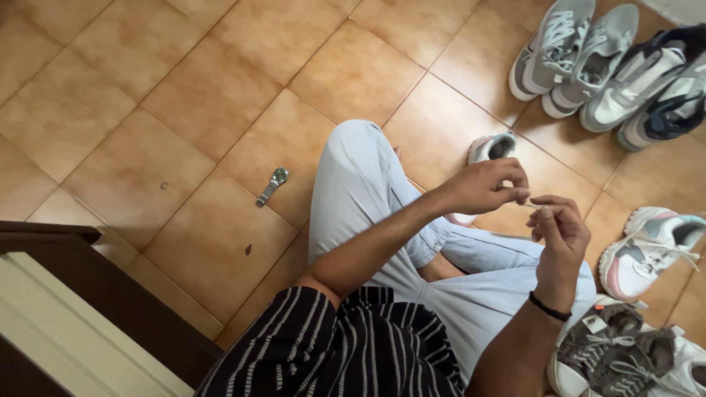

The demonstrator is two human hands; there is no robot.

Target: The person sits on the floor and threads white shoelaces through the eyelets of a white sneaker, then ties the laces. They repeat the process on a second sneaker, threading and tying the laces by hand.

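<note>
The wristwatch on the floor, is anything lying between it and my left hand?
Yes: your raised knee in light trousers stands between the wristwatch and your left hand, which is pinching something tiny together with the right hand.

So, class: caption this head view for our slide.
Seated person pinches something small between left hand and right hand, sneakers and wristwatch nearby.

A single camera, worn on the person's head, looks steeply down over the striped shirt and the bent legs onto the tiled floor. It sits close to the left hand and right hand, which meet just right of the frame's middle. Beyond the hands, shoes line the right edge; a wristwatch lies left of the knee.
</note>
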